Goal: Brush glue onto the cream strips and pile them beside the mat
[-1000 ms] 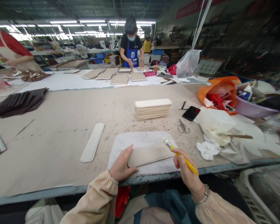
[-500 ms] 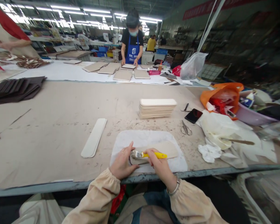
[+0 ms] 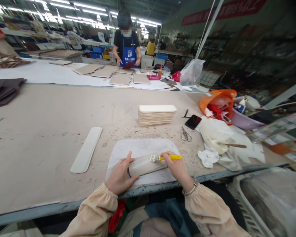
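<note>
My right hand point(image 3: 175, 166) is closed round the yellow handle of a paintbrush point(image 3: 171, 157). The pale bristles rest on a long beige panel with rounded ends point(image 3: 143, 165), towards its upper edge. Under the panel lies a white rounded sheet point(image 3: 120, 148) at the table's near edge. My left hand point(image 3: 120, 174) is at the panel's left end, thumb and forefinger spread to either side of it and seeming to touch its edges. Off to the left lies a pale strip point(image 3: 86, 149), apparently two laid together. Beyond the sheet stands a stack of similar strips point(image 3: 157, 115).
Scissors point(image 3: 186, 135), a black phone point(image 3: 193, 121) and crumpled white tissue point(image 3: 208, 158) lie to the right. Behind them sit an orange bag point(image 3: 215, 100) and a lilac basin point(image 3: 245, 119). Dark sheets point(image 3: 5, 92) are at far left. Across the table a co-worker point(image 3: 128, 49) handles a dark red piece.
The brush has moved right along the panel, from its left end towards the middle. My left hand stays at that end. The view has shifted right. The co-worker now holds a dark red piece.
</note>
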Available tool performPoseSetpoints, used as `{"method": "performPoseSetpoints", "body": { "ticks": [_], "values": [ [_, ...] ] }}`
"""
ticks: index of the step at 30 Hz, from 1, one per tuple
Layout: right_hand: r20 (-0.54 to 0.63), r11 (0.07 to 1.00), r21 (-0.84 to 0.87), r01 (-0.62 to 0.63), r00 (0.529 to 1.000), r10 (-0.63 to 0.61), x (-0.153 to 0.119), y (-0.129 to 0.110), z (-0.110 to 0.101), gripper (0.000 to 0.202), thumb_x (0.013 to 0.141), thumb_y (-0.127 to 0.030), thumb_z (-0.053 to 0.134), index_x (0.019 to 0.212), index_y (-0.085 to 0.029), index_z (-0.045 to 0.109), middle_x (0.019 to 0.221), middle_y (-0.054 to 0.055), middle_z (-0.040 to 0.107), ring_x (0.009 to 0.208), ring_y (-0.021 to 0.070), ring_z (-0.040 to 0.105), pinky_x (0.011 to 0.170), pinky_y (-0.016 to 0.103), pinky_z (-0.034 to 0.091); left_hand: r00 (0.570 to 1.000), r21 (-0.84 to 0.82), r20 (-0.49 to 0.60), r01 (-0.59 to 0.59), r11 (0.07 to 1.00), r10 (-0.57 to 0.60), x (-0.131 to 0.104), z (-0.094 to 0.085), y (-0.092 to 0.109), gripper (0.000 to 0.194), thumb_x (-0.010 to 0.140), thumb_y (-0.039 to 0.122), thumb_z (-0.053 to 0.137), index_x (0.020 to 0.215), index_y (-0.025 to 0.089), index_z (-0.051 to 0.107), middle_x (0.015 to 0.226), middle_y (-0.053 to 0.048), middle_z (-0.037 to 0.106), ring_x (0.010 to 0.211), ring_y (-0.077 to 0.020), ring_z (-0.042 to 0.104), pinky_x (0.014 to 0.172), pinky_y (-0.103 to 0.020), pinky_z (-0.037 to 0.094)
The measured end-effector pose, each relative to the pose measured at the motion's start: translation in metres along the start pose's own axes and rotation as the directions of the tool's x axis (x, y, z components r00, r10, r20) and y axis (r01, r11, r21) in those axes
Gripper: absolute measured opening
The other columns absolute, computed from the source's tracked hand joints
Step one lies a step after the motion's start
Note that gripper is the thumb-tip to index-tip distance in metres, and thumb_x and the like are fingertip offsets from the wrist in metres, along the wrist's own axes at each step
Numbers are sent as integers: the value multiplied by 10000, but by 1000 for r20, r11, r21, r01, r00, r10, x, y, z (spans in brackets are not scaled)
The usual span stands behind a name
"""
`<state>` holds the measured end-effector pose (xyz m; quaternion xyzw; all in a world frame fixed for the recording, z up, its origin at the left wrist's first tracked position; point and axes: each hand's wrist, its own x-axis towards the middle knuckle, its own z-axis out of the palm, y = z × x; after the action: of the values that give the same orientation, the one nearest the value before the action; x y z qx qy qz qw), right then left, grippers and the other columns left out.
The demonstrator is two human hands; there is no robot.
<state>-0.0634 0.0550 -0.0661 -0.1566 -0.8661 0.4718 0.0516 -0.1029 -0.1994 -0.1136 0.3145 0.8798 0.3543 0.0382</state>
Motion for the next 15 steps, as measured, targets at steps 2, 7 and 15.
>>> {"method": "performPoseSetpoints", "body": {
  "ticks": [2,7,15],
  "values": [
    [-41,998,-62,-14,999,12,5,9,-15,292,831,-385,433,744,-205,646,559,-13,566,576,164,544,560,253,381,1000,11,-7,-10,1000,10,0,1,-1,998,719,299,661,1454,213,-8,1235,-98,555,1160,-257,474,997,-453,405],
    [-126,972,-235,21,991,-52,15,28,-50,298,860,-390,423,752,-211,636,634,1,628,621,161,586,574,244,388,1000,28,-20,-12,1000,12,2,2,-1,970,718,299,663,1455,212,40,1222,-97,571,1153,-260,488,986,-448,421],
    [3,685,-660,309,912,-409,-15,16,-44,271,928,-292,398,814,-179,616,708,43,647,661,149,599,623,241,379,999,34,-13,-30,999,30,1,1,0,946,737,306,645,1454,223,34,1249,-103,546,1175,-259,477,1006,-451,408]
  ]
}}
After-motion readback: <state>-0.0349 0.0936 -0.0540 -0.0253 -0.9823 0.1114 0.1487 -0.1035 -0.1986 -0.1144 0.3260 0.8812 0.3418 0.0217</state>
